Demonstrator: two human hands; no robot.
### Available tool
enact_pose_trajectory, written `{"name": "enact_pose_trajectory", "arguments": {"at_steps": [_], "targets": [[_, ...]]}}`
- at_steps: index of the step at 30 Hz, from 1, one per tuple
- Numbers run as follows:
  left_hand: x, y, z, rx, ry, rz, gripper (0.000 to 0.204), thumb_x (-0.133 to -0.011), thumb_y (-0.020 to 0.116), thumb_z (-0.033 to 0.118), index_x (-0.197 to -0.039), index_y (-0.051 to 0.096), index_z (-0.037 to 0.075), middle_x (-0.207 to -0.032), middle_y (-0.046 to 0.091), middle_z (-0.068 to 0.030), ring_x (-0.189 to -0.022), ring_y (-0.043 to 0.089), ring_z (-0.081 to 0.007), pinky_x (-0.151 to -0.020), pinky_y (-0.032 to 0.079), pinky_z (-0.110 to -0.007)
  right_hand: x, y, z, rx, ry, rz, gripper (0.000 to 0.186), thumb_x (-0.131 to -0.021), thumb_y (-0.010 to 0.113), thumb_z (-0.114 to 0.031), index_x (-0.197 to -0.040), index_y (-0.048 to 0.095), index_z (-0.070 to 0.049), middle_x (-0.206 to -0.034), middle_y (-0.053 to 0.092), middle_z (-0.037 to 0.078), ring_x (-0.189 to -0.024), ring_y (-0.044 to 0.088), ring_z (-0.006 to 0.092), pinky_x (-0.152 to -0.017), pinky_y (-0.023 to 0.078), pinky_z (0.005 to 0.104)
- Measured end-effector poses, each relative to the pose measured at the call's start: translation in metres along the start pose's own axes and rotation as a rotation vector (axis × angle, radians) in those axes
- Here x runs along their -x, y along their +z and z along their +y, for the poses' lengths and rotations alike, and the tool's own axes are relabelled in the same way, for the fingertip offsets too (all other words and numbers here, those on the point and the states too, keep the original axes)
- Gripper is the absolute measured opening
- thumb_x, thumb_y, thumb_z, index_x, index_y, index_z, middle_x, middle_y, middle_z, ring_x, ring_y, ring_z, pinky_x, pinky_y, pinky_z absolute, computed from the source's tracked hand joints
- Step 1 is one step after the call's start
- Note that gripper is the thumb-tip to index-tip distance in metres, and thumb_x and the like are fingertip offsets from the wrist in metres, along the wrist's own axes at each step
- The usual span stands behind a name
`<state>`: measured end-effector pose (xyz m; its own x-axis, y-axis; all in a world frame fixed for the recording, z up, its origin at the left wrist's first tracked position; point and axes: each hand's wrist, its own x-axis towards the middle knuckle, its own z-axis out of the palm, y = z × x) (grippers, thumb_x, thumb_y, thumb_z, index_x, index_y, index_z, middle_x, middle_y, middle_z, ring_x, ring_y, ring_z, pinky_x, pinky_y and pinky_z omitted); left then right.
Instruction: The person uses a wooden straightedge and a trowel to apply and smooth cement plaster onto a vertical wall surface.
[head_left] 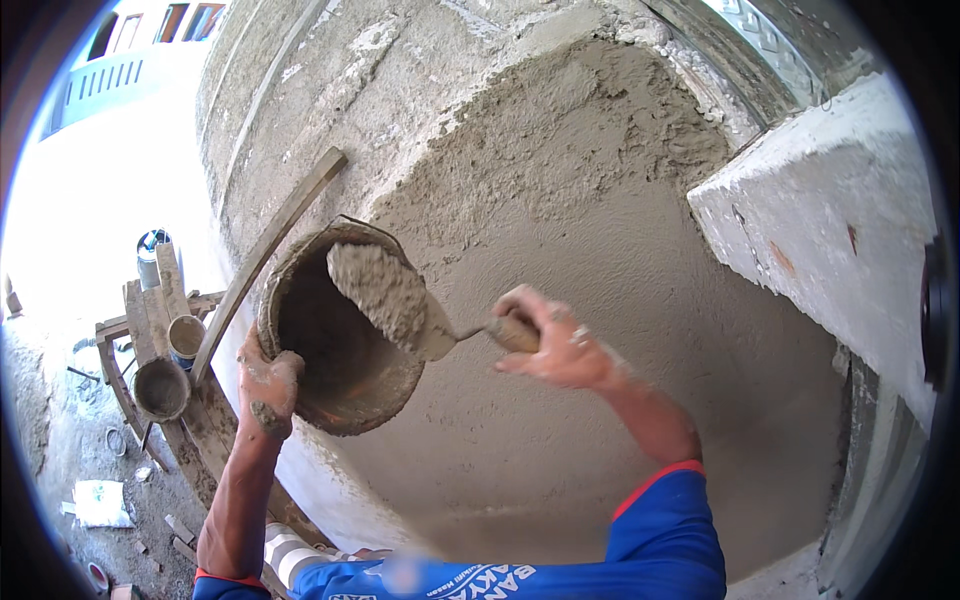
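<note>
My left hand point(268, 380) grips the rim of a mortar-caked bucket point(345, 395), which is tipped so that its dark inside faces me. My right hand point(560, 345) is closed round the wooden handle of a trowel point(437, 338). A thick heap of wet mortar point(375, 290) lies on the trowel's blade, over the bucket's mouth. Behind both hands stands a wall point(560, 260) with grey plaster, smooth in its lower part and rough higher up.
A wooden batten point(275, 245) leans beside the bucket. At the left, a plank scaffold point(150, 325) carries a small bowl point(161, 390) and a cup-like container point(187, 337). A white concrete ledge point(820, 230) juts out at the right. A white bag point(102, 503) lies on the ground far below.
</note>
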<state>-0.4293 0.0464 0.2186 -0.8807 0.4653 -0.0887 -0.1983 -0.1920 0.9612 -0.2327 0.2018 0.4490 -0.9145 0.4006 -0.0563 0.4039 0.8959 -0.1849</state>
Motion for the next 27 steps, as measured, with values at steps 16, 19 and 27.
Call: {"name": "enact_pose_trajectory", "arguments": {"at_steps": [16, 19, 27], "targets": [[0.040, -0.032, -0.005, 0.048, 0.018, 0.023, 0.058, -0.061, 0.049, -0.003, -0.119, 0.054, -0.005, -0.104, 0.063, -0.0140, -0.094, 0.060, -0.0210, -0.088, 0.044, -0.030, 0.002, -0.142, 0.107, -0.280, 0.292, 0.943, 0.038, -0.089, 0.058, -0.021, -0.122, 0.053, -0.003, -0.083, 0.061, 0.007, -0.061, 0.058, 0.0109, -0.051, 0.051, 0.0230], [0.040, -0.034, -0.010, 0.029, -0.022, 0.023, 0.058, -0.062, 0.049, -0.004, -0.119, 0.054, -0.003, -0.104, 0.063, -0.0126, -0.093, 0.059, -0.0203, -0.087, 0.044, -0.029, 0.003, -0.097, 0.085, -0.270, 0.386, 0.912, 0.038, -0.090, 0.056, -0.020, -0.125, 0.052, -0.006, -0.083, 0.060, 0.006, -0.062, 0.056, 0.0112, -0.052, 0.052, 0.0247], [0.037, -0.013, -0.017, 0.004, 0.076, -0.053, 0.058, -0.063, 0.049, 0.000, -0.120, 0.053, -0.003, -0.103, 0.064, -0.0136, -0.093, 0.061, -0.0221, -0.085, 0.046, -0.032, 0.028, 0.027, 0.040, 0.062, 0.384, -0.111, 0.048, -0.086, 0.059, -0.014, -0.132, 0.047, -0.013, -0.110, 0.059, 0.016, -0.081, 0.063, 0.0216, -0.068, 0.055, 0.0345]]}}
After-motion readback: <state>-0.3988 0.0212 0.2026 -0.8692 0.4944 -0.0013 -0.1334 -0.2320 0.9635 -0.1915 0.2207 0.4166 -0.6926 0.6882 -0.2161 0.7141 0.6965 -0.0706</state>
